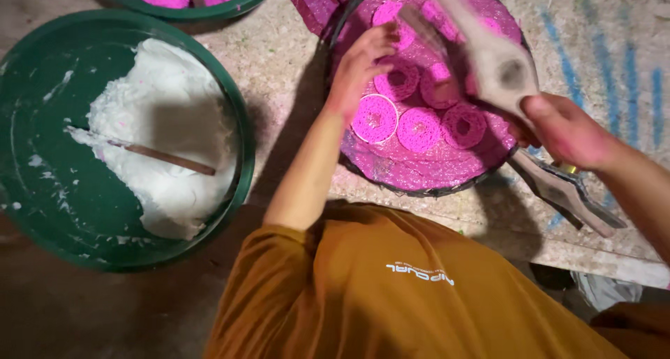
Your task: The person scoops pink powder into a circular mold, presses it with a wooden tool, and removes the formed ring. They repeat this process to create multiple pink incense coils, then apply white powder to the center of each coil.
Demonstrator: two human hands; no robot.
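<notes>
Lacy pink coils (419, 108); left hand (359, 66) touching; right hand (562, 129) gripping wooden press (499, 62).

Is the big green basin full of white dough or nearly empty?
Partly full: white dough covers about half the green basin, bare bottom showing left.

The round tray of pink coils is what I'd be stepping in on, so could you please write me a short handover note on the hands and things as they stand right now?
Left hand: open, fingers resting on the pink coils at the tray's left side.
Right hand: shut on a wooden press tool, raised over the tray and blurred by motion.
Round tray: lined pink, holding about seven or eight spiral coils close together.
Second wooden tool: lying on the surface right of the tray.
Green basin: at left, with white dough and a stick in it.
Second basin with pink dough: top edge.
Done: coils laid. Left: white dough unused.
</notes>
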